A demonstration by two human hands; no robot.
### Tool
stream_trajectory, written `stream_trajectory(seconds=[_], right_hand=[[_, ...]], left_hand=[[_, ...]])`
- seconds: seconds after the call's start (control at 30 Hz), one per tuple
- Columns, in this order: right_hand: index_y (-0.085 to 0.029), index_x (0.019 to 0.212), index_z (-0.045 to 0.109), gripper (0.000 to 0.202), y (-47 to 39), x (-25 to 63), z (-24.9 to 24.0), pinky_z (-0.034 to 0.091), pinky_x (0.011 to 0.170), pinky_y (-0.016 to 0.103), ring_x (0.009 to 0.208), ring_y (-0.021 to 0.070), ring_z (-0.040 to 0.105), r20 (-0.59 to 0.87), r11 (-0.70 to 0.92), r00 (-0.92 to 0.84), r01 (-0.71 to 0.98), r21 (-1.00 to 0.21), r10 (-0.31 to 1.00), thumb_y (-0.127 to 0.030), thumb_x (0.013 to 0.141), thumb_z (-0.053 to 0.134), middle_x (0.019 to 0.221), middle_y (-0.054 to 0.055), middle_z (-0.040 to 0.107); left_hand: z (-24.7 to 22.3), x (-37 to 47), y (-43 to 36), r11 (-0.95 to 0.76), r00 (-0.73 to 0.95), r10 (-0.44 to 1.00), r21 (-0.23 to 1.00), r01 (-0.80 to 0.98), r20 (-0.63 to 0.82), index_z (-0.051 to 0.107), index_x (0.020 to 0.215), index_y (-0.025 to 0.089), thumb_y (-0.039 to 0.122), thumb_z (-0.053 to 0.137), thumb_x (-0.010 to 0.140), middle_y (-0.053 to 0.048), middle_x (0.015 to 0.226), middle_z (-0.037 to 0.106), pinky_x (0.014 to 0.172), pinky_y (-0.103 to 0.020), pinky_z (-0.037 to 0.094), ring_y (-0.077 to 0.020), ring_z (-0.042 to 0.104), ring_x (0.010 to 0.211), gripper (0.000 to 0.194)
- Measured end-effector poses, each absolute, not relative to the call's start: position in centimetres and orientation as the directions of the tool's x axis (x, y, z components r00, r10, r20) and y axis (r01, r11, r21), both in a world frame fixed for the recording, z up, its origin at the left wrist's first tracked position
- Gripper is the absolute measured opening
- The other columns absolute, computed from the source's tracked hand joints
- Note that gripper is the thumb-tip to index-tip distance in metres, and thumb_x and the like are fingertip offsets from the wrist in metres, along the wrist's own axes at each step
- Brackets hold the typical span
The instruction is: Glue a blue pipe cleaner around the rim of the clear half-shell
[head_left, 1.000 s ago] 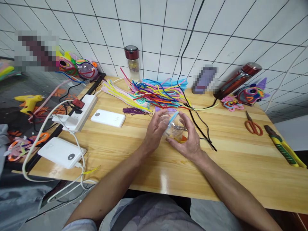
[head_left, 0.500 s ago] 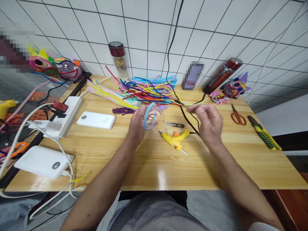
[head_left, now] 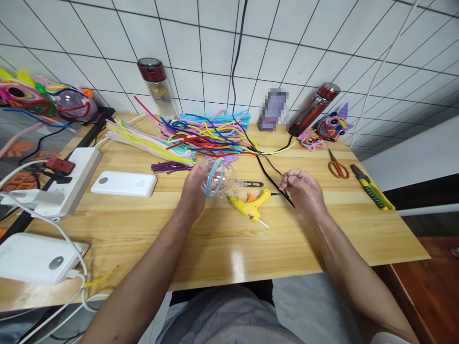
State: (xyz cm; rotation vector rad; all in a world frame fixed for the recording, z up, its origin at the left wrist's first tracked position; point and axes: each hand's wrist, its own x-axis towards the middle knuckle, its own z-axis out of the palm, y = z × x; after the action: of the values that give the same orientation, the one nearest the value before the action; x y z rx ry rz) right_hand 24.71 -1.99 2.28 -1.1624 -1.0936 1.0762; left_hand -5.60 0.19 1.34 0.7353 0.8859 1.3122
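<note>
My left hand [head_left: 194,188] is wrapped round a clear plastic ball [head_left: 226,174] above the table. A light blue pipe cleaner [head_left: 212,177] rings the ball near my fingers. To the right, my right hand [head_left: 304,190] hovers apart from the ball with its fingers curled and the tips pinched together; whatever may be between them is too small to make out. Between the hands lie a yellow hot glue gun [head_left: 247,208], with a white glue stick at its rear, and small black-handled thread snips [head_left: 254,184]. A black cord passes beside my right fingertips.
Behind the hands is a heap of coloured pipe cleaners [head_left: 211,136]. Orange-handled scissors [head_left: 337,168] and green-yellow pliers [head_left: 371,190] lie right. White power banks [head_left: 124,184], a power strip [head_left: 77,179] and loose cables occupy the left. A glass bottle [head_left: 158,88] stands at the wall.
The view has swung to the right, so things appear further left. My right hand has come slightly lower, nearer me. The left hand keeps its hold on the ball.
</note>
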Motion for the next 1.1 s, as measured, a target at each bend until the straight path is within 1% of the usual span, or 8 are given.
stream_trajectory(seconds=[0.1,0.23,0.33,0.43,0.63,0.73,0.83,1.1], right_hand=[[-0.025,0.081,0.069,0.019,-2.2,24.2,2.6,0.055,0.064,0.031,0.064,0.0155,0.061,0.076,0.088,0.139,-0.079,-0.993,0.987,-0.035,0.077,0.085,0.073,-0.003,0.066],[-0.025,0.081,0.07,0.018,-2.3,23.7,2.6,0.051,0.064,0.03,0.063,0.0156,0.061,0.082,0.093,0.144,-0.071,-0.993,0.986,-0.034,0.076,0.085,0.073,-0.002,0.068],[-0.025,0.079,0.068,0.016,-2.3,23.7,2.4,0.051,0.065,0.031,0.062,0.0163,0.061,0.105,0.112,0.134,-0.044,-0.993,0.985,-0.032,0.078,0.082,0.071,-0.002,0.067],[-0.025,0.08,0.069,0.013,-2.3,23.7,2.3,0.052,0.064,0.032,0.062,0.0163,0.062,0.115,0.122,0.147,-0.041,-0.992,0.982,-0.028,0.075,0.08,0.073,-0.002,0.069],[-0.024,0.073,0.072,0.008,-2.7,23.2,2.6,0.053,0.063,0.029,0.059,0.0142,0.063,0.067,0.093,0.206,-0.115,-0.989,0.976,-0.025,0.071,0.08,0.066,-0.002,0.07],[-0.025,0.077,0.075,0.012,-2.8,23.0,2.9,0.054,0.063,0.029,0.06,0.0139,0.064,0.069,0.094,0.201,-0.119,-0.989,0.977,-0.025,0.069,0.084,0.071,-0.002,0.073],[-0.025,0.074,0.073,0.014,-2.8,22.9,3.1,0.053,0.062,0.028,0.06,0.0135,0.064,0.086,0.112,0.189,-0.127,-0.986,0.978,-0.024,0.069,0.086,0.07,-0.002,0.073],[-0.024,0.074,0.077,0.013,-2.8,22.7,2.9,0.056,0.06,0.026,0.057,0.0123,0.066,0.066,0.105,0.253,-0.144,-0.984,0.965,-0.023,0.066,0.088,0.069,-0.002,0.075]], left_hand=[[1.3,-5.6,0.2,0.12,0.034,0.992,0.874,-0.471,-0.118,0.074,0.114,0.023,0.074,0.082,0.083,-0.01,0.126,0.08,0.072,-0.033,0.065,-0.0252,0.078,0.102,0.061],[1.4,-5.6,0.2,0.118,0.029,0.993,0.879,-0.462,-0.119,0.072,0.114,0.022,0.075,0.08,0.083,-0.009,0.119,0.081,0.075,-0.035,0.066,-0.0251,0.079,0.099,0.062],[1.5,-5.6,0.2,0.131,0.028,0.991,0.871,-0.474,-0.133,0.073,0.114,0.021,0.073,0.084,0.079,-0.01,0.121,0.082,0.076,-0.034,0.066,-0.0257,0.079,0.101,0.064],[1.7,-5.5,0.2,0.142,0.031,0.989,0.867,-0.477,-0.145,0.073,0.114,0.022,0.073,0.085,0.078,-0.01,0.123,0.082,0.077,-0.035,0.066,-0.0267,0.079,0.104,0.064],[1.7,-5.5,-0.1,0.124,0.037,0.992,0.886,-0.448,-0.12,0.073,0.116,0.023,0.075,0.079,0.085,-0.009,0.127,0.082,0.086,-0.039,0.066,-0.0291,0.079,0.112,0.061],[1.5,-5.5,-0.1,0.112,0.029,0.993,0.889,-0.444,-0.11,0.073,0.115,0.023,0.075,0.078,0.085,-0.008,0.126,0.082,0.09,-0.044,0.067,-0.0299,0.079,0.112,0.06],[1.4,-5.5,0.0,0.1,0.035,0.995,0.895,-0.436,-0.094,0.073,0.115,0.024,0.075,0.076,0.087,-0.008,0.125,0.081,0.092,-0.046,0.067,-0.0308,0.079,0.114,0.059],[1.4,-5.5,0.0,0.131,0.041,0.991,0.88,-0.456,-0.127,0.074,0.115,0.024,0.073,0.08,0.084,-0.007,0.125,0.081,0.088,-0.042,0.068,-0.0282,0.079,0.11,0.059]])
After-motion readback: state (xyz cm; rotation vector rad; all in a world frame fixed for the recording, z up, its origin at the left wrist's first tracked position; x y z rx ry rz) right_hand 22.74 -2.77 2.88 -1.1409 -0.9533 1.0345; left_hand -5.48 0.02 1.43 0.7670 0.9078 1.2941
